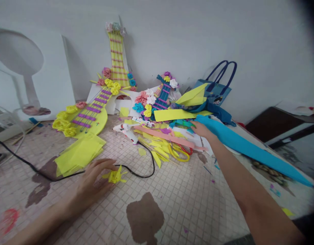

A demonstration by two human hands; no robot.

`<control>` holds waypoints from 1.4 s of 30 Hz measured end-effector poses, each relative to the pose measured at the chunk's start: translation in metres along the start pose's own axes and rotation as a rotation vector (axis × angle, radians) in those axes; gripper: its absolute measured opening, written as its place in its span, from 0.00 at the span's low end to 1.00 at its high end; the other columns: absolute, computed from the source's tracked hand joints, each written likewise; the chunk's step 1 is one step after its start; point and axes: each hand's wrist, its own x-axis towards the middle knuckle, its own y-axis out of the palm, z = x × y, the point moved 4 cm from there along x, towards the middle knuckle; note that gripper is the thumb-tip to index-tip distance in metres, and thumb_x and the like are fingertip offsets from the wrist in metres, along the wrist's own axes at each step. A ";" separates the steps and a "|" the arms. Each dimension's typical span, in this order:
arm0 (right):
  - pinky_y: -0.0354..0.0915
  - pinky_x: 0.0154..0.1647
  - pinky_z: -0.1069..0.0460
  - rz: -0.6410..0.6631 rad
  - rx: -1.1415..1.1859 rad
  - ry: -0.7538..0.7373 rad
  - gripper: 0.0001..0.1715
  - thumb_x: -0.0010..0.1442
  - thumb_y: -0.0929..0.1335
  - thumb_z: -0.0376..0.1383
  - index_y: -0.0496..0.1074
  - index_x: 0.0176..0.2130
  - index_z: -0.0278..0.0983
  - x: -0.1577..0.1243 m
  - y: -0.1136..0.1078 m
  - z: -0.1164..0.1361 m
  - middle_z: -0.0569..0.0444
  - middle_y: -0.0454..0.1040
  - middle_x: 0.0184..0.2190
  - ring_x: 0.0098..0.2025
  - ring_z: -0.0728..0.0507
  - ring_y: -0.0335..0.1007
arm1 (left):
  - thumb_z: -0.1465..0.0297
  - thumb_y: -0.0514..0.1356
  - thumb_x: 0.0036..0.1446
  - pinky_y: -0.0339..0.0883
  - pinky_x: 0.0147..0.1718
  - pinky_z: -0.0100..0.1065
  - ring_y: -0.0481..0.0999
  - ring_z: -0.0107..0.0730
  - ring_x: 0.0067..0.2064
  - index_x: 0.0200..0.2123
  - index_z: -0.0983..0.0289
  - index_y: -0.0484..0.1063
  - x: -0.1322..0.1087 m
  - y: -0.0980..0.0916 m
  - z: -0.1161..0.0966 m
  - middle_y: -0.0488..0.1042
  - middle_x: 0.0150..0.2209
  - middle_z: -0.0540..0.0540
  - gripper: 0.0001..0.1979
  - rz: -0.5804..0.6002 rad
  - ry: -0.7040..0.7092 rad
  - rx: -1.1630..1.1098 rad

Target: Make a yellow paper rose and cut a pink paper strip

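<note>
Resting low over the tiled tabletop, my left hand [97,177] holds a small yellow paper flower [115,175] between thumb and fingers. My right hand [203,130] reaches far forward into the pile of craft scraps. Its fingertips are closed at a green piece [184,123], whose kind I cannot make out. Beside that hand lies a long bright blue sheet [238,144]. A white hot glue gun [126,132] lies on the table between the two hands. Yellow-handled scissors [178,154] rest among yellow strips [157,144]. A stack of yellow sheets [80,154] lies beyond my left hand.
Toy guitars decorated with paper flowers, one yellow [95,117] and one blue [162,97], lean at the back. A blue bag [220,92] stands by the wall. White cut-out boards [55,75] are at left. A black cord [144,176] crosses the table.
</note>
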 end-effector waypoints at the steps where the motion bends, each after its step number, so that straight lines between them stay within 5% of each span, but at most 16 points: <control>1: 0.65 0.51 0.42 0.016 0.001 -0.013 0.17 0.64 0.63 0.39 0.67 0.52 0.38 0.001 0.005 0.004 0.46 0.67 0.54 0.51 0.41 0.67 | 0.65 0.58 0.57 0.66 0.50 0.41 0.72 0.38 0.49 0.55 0.59 0.57 0.000 0.000 0.000 0.76 0.41 0.53 0.23 -0.010 -0.003 -0.001; 8: 0.64 0.54 0.47 0.077 0.089 -0.092 0.22 0.61 0.60 0.33 0.70 0.54 0.42 -0.009 0.015 0.020 0.54 0.70 0.54 0.55 0.41 0.67 | 0.64 0.58 0.57 0.66 0.50 0.40 0.71 0.38 0.49 0.52 0.59 0.60 -0.001 0.003 0.001 0.76 0.40 0.52 0.20 -0.055 -0.032 -0.021; 14: 0.62 0.55 0.43 -0.058 0.092 0.027 0.16 0.65 0.60 0.35 0.70 0.50 0.36 0.012 0.005 -0.010 0.46 0.71 0.52 0.53 0.42 0.67 | 0.64 0.57 0.57 0.65 0.50 0.42 0.71 0.39 0.50 0.53 0.58 0.60 -0.001 0.005 0.003 0.75 0.41 0.52 0.20 -0.042 -0.043 -0.039; 25: 0.67 0.47 0.43 -0.105 0.063 0.139 0.18 0.63 0.64 0.41 0.67 0.51 0.37 0.035 -0.016 -0.053 0.48 0.68 0.51 0.47 0.43 0.68 | 0.66 0.58 0.57 0.67 0.49 0.42 0.72 0.39 0.50 0.54 0.58 0.59 -0.002 0.004 0.008 0.75 0.43 0.54 0.21 0.000 -0.032 0.001; 33: 0.66 0.45 0.49 0.009 0.074 0.038 0.12 0.56 0.63 0.28 0.76 0.34 0.36 0.022 -0.001 -0.032 0.50 0.77 0.38 0.42 0.41 0.72 | 0.67 0.58 0.57 0.68 0.48 0.39 0.71 0.38 0.51 0.52 0.59 0.61 -0.001 0.004 0.005 0.73 0.46 0.55 0.19 0.049 -0.006 0.005; 37: 0.65 0.47 0.47 0.031 0.036 0.070 0.08 0.58 0.66 0.31 0.74 0.38 0.33 0.026 0.013 -0.027 0.47 0.75 0.40 0.43 0.42 0.71 | 0.67 0.58 0.56 0.68 0.48 0.39 0.72 0.39 0.50 0.53 0.58 0.60 0.000 0.005 0.006 0.74 0.45 0.55 0.20 0.048 -0.018 0.008; 42: 0.68 0.45 0.44 0.035 -0.009 0.133 0.17 0.63 0.64 0.41 0.67 0.50 0.36 0.034 0.022 -0.023 0.48 0.69 0.49 0.46 0.44 0.69 | 0.66 0.58 0.57 0.68 0.48 0.40 0.72 0.39 0.50 0.54 0.58 0.59 -0.002 0.005 0.008 0.75 0.44 0.54 0.22 0.030 -0.033 0.003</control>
